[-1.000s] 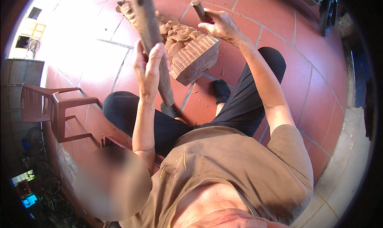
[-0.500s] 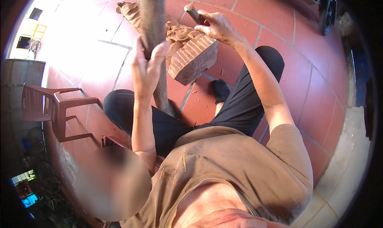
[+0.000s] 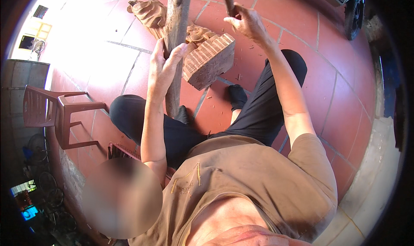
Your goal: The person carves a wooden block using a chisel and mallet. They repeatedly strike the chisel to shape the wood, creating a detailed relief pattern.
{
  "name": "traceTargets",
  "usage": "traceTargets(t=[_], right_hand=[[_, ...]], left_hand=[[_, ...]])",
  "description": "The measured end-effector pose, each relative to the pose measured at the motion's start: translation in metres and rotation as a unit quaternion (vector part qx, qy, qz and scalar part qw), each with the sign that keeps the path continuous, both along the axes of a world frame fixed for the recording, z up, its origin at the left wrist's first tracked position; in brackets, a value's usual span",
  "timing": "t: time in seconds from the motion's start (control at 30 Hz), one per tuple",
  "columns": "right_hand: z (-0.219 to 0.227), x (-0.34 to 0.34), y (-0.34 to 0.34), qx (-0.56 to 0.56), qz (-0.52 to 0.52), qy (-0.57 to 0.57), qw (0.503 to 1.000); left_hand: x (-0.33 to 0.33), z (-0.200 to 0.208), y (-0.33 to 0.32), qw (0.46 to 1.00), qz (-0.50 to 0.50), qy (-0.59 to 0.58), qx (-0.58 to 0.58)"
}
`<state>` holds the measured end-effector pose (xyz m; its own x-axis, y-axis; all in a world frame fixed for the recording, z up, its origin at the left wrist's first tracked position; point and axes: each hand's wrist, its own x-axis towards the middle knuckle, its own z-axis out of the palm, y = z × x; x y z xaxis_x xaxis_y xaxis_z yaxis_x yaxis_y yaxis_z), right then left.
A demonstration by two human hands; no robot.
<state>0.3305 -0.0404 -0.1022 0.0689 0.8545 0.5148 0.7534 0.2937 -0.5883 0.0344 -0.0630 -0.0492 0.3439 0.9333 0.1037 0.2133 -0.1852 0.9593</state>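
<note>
My left hand [image 3: 165, 69] is closed around a long, rough wooden pole [image 3: 177, 20], which stands nearly upright; its lower end comes down beside my foot. Beyond it a carved wooden figure [image 3: 151, 15] lies on the tiles, partly hidden by the pole. Its blocky base [image 3: 209, 65], with a grooved edge, faces me. To the right of the carving, my right hand [image 3: 250, 25] is raised and grips a short, dark stick-like tool [image 3: 229, 4], its end pointing up and away. The tool's exact kind is hard to make out, and it is apart from the carving.
My bent knees [image 3: 286, 65] frame the red tiled floor [image 3: 327, 86], where small wood chips lie. A brown plastic chair [image 3: 64, 112] stands at the left. Far right, a vehicle's wheel [image 3: 354, 17] shows. Bicycles [image 3: 47, 190] are at the lower left.
My right hand has lifted away from the carving, shifting slightly right, and its tool has tipped more upright. The pole's upper part has leaned right with my left hand.
</note>
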Motion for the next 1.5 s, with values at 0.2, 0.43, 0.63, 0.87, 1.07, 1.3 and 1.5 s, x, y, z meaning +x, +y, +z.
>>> traceTargets(t=[0.2, 0.43, 0.63, 0.87, 1.07, 1.3, 1.5], right_hand=[[-0.002, -0.002, -0.007, -0.016, 0.012, 0.064, 0.998], [-0.007, -0.011, -0.003, -0.04, 0.055, 0.074, 0.995], [-0.01, -0.008, -0.003, -0.043, 0.064, 0.078, 0.994], [-0.013, -0.009, -0.003, 0.006, 0.077, 0.035, 0.996], [-0.015, -0.011, 0.002, -0.01, 0.062, 0.042, 0.997], [-0.017, -0.011, 0.001, -0.016, 0.072, 0.01, 0.997], [-0.017, -0.019, -0.001, 0.033, 0.067, -0.076, 0.994]], left_hand=[[0.005, 0.011, -0.013, 0.998, 0.004, -0.062, -0.01], [0.005, 0.013, -0.024, 0.998, -0.001, -0.066, 0.021], [0.003, 0.023, -0.032, 0.992, 0.015, -0.118, 0.046], [0.007, 0.024, -0.039, 0.974, 0.048, -0.195, 0.104], [0.02, 0.001, -0.019, 0.977, -0.029, 0.172, 0.119], [0.012, 0.025, -0.031, 0.997, 0.021, -0.043, 0.061], [0.023, 0.01, -0.021, 0.979, -0.004, 0.158, 0.13]])
